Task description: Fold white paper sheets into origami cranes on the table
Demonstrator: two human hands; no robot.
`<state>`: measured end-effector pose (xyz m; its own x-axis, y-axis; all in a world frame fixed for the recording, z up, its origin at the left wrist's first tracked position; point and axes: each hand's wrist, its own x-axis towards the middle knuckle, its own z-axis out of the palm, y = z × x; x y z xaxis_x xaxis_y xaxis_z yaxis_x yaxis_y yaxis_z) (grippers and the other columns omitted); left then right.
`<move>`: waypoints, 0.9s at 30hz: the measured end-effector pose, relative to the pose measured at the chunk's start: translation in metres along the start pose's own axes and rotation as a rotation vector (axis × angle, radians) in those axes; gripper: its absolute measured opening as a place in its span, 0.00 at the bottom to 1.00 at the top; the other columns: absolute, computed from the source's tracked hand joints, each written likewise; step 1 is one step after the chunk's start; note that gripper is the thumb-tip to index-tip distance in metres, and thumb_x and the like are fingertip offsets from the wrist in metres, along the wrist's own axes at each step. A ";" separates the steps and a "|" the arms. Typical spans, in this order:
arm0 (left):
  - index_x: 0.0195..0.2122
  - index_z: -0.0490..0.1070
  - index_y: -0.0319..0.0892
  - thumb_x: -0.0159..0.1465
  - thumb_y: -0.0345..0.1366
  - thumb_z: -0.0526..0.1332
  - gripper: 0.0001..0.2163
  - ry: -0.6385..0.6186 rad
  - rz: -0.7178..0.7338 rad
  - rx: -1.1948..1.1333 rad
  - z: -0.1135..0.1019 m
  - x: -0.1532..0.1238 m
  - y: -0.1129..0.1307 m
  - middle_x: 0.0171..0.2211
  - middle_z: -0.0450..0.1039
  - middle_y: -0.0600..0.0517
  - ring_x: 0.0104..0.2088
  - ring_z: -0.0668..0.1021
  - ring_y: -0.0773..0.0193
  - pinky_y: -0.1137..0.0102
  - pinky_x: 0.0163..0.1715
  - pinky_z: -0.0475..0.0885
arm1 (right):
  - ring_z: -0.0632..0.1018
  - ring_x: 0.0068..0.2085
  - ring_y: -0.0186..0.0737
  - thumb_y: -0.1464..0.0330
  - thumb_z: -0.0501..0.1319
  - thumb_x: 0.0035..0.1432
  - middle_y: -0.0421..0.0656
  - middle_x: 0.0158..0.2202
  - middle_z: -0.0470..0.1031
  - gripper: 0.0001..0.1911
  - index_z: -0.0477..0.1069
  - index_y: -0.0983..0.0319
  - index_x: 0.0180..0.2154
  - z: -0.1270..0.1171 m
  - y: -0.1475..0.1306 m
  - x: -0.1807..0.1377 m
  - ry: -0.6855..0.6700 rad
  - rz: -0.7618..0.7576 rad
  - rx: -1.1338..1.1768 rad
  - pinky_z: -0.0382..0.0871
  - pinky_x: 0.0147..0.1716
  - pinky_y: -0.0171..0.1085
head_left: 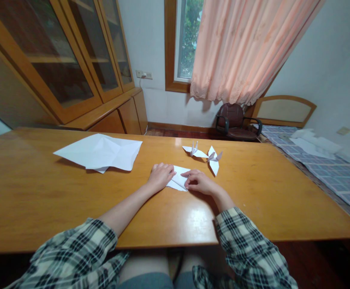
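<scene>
White paper (178, 179) between the near and far edges of the table (72, 208): left hand (160, 176) laid open on it, right hand (201, 181) curled at its right side, grip unclear; cranes (213, 166) nearer the far edge.

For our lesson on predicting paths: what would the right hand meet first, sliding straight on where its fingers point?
Past the small white paper it touches, the right hand would probably meet the left hand first, though depth is uncertain.
</scene>
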<state>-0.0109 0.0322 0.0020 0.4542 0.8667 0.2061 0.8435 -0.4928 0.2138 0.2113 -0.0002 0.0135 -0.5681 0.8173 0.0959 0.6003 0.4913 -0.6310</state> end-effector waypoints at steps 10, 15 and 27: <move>0.32 0.67 0.42 0.65 0.43 0.54 0.10 -0.029 -0.051 -0.054 0.001 0.004 0.000 0.35 0.74 0.47 0.40 0.71 0.54 0.61 0.41 0.58 | 0.71 0.53 0.44 0.70 0.63 0.55 0.42 0.52 0.73 0.05 0.78 0.57 0.31 0.000 0.001 -0.001 -0.005 -0.002 0.018 0.58 0.56 0.46; 0.32 0.66 0.42 0.65 0.43 0.54 0.10 -0.012 -0.041 -0.056 0.005 0.003 -0.003 0.35 0.74 0.48 0.39 0.71 0.55 0.62 0.41 0.58 | 0.72 0.49 0.43 0.65 0.59 0.59 0.43 0.48 0.75 0.11 0.77 0.59 0.27 0.008 -0.009 0.002 0.092 0.035 -0.057 0.60 0.51 0.45; 0.32 0.67 0.43 0.64 0.42 0.56 0.09 -0.001 -0.043 -0.050 0.004 0.002 -0.002 0.35 0.75 0.49 0.39 0.72 0.56 0.62 0.40 0.59 | 0.68 0.45 0.43 0.59 0.67 0.51 0.43 0.42 0.68 0.14 0.70 0.60 0.35 0.024 -0.013 0.005 0.203 0.107 -0.214 0.58 0.44 0.42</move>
<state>-0.0100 0.0353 -0.0020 0.4180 0.8874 0.1946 0.8470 -0.4581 0.2695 0.1869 -0.0105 0.0035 -0.3842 0.9005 0.2036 0.7678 0.4341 -0.4712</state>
